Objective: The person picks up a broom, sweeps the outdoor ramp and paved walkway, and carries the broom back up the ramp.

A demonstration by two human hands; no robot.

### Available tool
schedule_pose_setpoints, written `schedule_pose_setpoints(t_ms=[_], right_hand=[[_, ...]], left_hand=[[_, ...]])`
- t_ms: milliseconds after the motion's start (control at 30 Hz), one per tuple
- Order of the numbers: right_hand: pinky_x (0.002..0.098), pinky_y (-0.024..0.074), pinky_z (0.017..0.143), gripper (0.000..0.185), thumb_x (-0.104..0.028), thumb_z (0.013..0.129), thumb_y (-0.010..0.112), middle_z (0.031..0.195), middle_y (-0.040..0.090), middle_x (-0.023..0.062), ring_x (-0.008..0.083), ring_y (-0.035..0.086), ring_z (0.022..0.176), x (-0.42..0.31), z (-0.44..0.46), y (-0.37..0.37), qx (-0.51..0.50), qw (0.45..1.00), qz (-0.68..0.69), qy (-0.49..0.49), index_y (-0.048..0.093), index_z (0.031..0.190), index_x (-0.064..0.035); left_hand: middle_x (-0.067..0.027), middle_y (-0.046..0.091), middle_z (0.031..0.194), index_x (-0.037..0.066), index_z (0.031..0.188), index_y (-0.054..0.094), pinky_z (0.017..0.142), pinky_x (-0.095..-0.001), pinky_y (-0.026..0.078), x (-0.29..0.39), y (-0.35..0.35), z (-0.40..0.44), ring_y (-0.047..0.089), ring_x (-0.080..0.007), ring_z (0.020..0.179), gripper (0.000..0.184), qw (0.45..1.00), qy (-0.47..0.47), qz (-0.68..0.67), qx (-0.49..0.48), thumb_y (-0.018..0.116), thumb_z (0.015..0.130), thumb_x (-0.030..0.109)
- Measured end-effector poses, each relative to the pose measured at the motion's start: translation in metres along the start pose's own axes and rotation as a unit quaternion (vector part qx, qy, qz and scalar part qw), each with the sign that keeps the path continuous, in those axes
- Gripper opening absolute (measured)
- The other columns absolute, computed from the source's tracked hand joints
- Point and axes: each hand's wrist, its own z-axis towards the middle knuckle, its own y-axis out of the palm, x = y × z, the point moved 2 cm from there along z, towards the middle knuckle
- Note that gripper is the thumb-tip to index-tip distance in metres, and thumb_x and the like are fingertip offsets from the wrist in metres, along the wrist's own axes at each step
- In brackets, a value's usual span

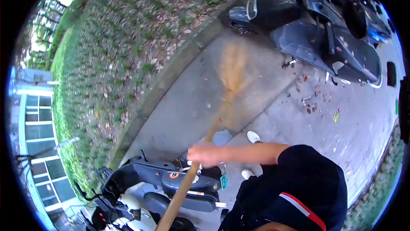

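My right hand [205,154] is closed around the wooden handle of a straw broom [177,199], partway along its length. The handle runs down past the bottom edge of the view. Beyond my hand, the yellowish bristles [232,66] fan out over the concrete pavement [188,90], blurred by motion. My left hand is out of view; only a bit of bare skin shows below the striped dark sleeve [303,209]. Two white shoes [253,136] stand on the pavement near my right forearm.
Parked scooters [192,184] stand at the lower left, below the broom handle. Another dark scooter [320,39] is at the upper right. A raised kerb [171,68] borders a leaf-strewn planted bed [115,56]. Scattered fallen leaves [309,103] lie on the right side.
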Motion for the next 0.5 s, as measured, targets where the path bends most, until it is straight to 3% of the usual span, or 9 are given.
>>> schedule_pose_setpoints(t_ms=[100, 133, 167, 233, 333, 433, 467, 500], right_hand=[[0.0395, 0.0379, 0.059, 0.017, -0.006, 0.053, 0.059, 0.067, 0.049, 0.0061, 0.0271, 0.05, 0.07, 0.132, -0.013, -0.006, 0.028, 0.997, -0.03, 0.058, 0.045, 0.064, -0.01], [0.0391, 0.0371, 0.061, 0.017, -0.006, 0.054, 0.059, 0.066, 0.049, 0.0055, 0.0262, 0.05, 0.071, 0.152, -0.025, -0.016, 0.017, 0.994, -0.06, 0.09, 0.046, 0.064, -0.0107], [0.0391, 0.0371, 0.061, 0.017, -0.006, 0.054, 0.059, 0.066, 0.049, 0.0055, 0.0262, 0.05, 0.071, 0.155, -0.044, -0.013, 0.027, 0.992, -0.065, 0.103, 0.046, 0.064, -0.0107], [0.0377, 0.036, 0.063, 0.016, -0.007, 0.054, 0.058, 0.066, 0.049, 0.0043, 0.0252, 0.05, 0.071, 0.142, -0.087, -0.01, 0.118, 0.978, -0.066, 0.156, 0.046, 0.064, -0.0122], [0.0395, 0.0364, 0.06, 0.018, -0.008, 0.053, 0.059, 0.067, 0.049, 0.0049, 0.0264, 0.05, 0.07, 0.095, -0.154, -0.006, 0.121, 0.938, -0.097, 0.309, 0.047, 0.065, -0.0129], [0.0415, 0.0381, 0.056, 0.02, -0.011, 0.05, 0.06, 0.069, 0.052, 0.0064, 0.0284, 0.052, 0.069, 0.085, -0.268, 0.022, 0.097, 0.894, -0.13, 0.418, 0.05, 0.067, -0.013], [0.042, 0.0392, 0.056, 0.021, -0.012, 0.05, 0.059, 0.069, 0.053, 0.0065, 0.0288, 0.053, 0.07, 0.073, -0.292, 0.014, 0.075, 0.875, -0.111, 0.466, 0.05, 0.069, -0.0131], [0.0424, 0.0404, 0.057, 0.022, -0.013, 0.05, 0.059, 0.07, 0.054, 0.0066, 0.0292, 0.054, 0.07, 0.056, -0.304, -0.003, 0.052, 0.852, -0.091, 0.513, 0.051, 0.07, -0.0133]], left_hand=[[-0.0072, 0.055, 0.06, 0.0, 0.069, 0.056, 0.064, -0.0343, 0.048, -0.059, 0.076, -0.01, 0.056, -0.0177, 0.06, 0.022, 0.943, -0.057, 0.31, -0.109, 0.058, 0.071, 0.021], [-0.0077, 0.055, 0.058, 0.0, 0.058, 0.055, 0.067, -0.0353, 0.047, -0.079, 0.116, 0.002, 0.056, -0.0177, 0.059, 0.027, 0.974, -0.079, 0.194, -0.086, 0.06, 0.071, 0.023], [-0.0094, 0.056, 0.057, -0.001, 0.06, 0.056, 0.066, -0.037, 0.048, -0.093, 0.129, 0.009, 0.056, -0.0185, 0.055, 0.033, 0.976, -0.098, 0.174, -0.084, 0.059, 0.072, 0.029], [-0.0092, 0.056, 0.054, 0.0, 0.062, 0.057, 0.064, -0.0369, 0.048, -0.104, 0.127, 0.03, 0.057, -0.0203, 0.053, 0.029, 0.981, -0.117, 0.086, -0.13, 0.06, 0.071, 0.027], [-0.0082, 0.054, 0.049, 0.0, 0.049, 0.054, 0.057, -0.031, 0.048, -0.109, 0.133, 0.047, 0.055, -0.0165, 0.047, 0.041, 0.967, -0.183, 0.038, -0.172, 0.059, 0.065, 0.037], [-0.0075, 0.059, 0.063, -0.004, 0.066, 0.061, 0.056, -0.0243, 0.044, -0.163, 0.161, 0.016, 0.054, -0.0131, 0.056, 0.016, 0.929, -0.334, 0.045, -0.151, 0.061, 0.062, 0.012], [-0.0072, 0.059, 0.066, -0.004, 0.069, 0.06, 0.058, -0.0237, 0.043, -0.181, 0.168, -0.006, 0.055, -0.0136, 0.062, 0.015, 0.928, -0.342, -0.005, -0.149, 0.06, 0.063, 0.009], [-0.0074, 0.058, 0.065, -0.004, 0.079, 0.059, 0.061, -0.0254, 0.044, -0.199, 0.175, -0.023, 0.056, -0.0156, 0.063, 0.019, 0.898, -0.357, -0.168, -0.194, 0.058, 0.066, 0.009]])
